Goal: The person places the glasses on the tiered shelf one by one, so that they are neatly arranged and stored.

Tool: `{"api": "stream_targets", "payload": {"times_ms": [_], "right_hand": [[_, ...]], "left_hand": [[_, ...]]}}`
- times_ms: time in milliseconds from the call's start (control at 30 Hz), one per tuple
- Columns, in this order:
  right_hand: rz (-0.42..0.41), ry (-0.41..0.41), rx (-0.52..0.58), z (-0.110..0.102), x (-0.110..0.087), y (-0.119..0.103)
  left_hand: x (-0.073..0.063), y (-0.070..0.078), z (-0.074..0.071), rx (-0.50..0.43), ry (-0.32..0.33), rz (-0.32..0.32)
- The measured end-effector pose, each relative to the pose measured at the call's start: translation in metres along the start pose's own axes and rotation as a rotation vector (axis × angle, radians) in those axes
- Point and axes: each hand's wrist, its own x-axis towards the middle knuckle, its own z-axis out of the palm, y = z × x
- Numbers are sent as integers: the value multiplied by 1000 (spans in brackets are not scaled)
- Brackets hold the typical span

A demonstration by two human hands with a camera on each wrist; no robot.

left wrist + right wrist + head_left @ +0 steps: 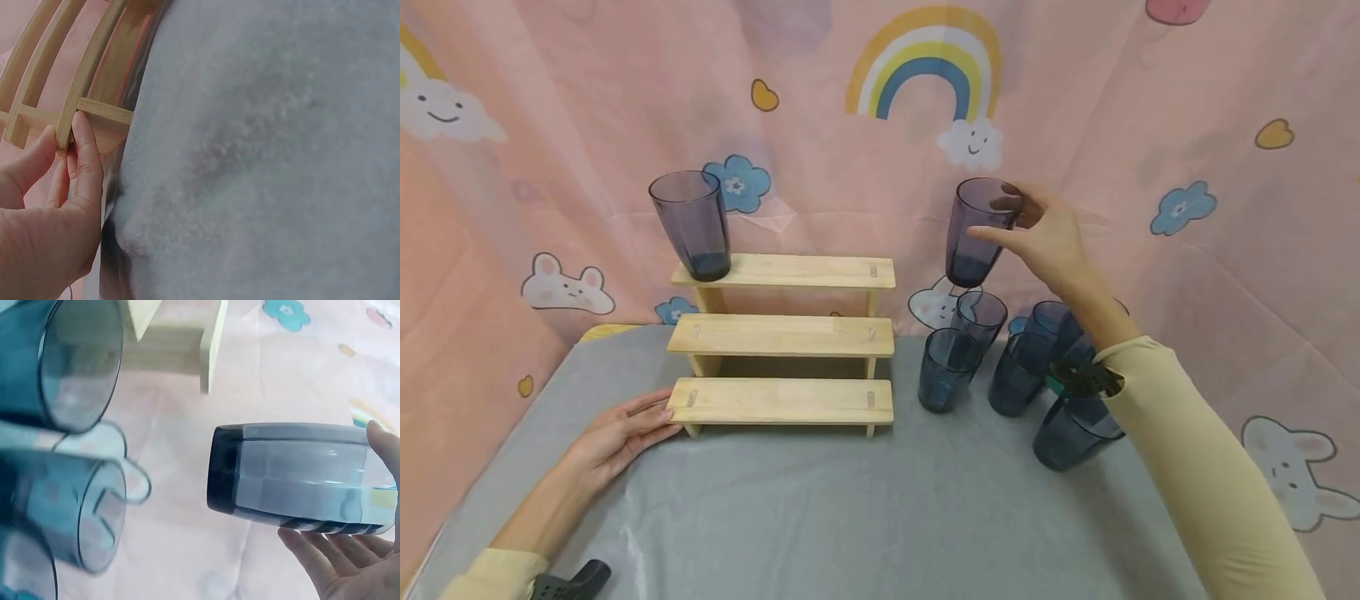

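My right hand (1047, 237) holds a dark blue-purple glass tumbler (967, 250) between thumb and fingers near its rim, raised above the other glasses. In the right wrist view, the tumbler (294, 478) shows its thick dark base pointing away from the palm. A three-tier wooden step rack (782, 335) stands on the cloth to the left. With thumb and fingers, my left hand (613, 442) pinches the left end of its lowest step (78, 112). A matching tumbler (696, 229) stands upright at the left end of the top step.
Several more dark tumblers (947, 375) are grouped on the grey cloth (865, 508) right of the rack, below my right forearm. One tumbler (1075, 433) sits nearest the front, partly behind the sleeve. A pink patterned curtain (850, 192) hangs close behind the rack.
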Motion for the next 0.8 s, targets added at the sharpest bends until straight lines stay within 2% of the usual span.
{"api": "stream_targets", "payload": {"times_ms": [200, 433, 800], "right_hand": [[-33, -18, 57, 21, 2, -5], [-26, -56, 43, 48, 10, -22], [-119, -76, 95, 105, 18, -44]], "left_hand": [[1, -1, 1, 18, -3, 3], [0, -1, 0, 18, 17, -6], [0, -1, -2, 6, 6, -13]]}}
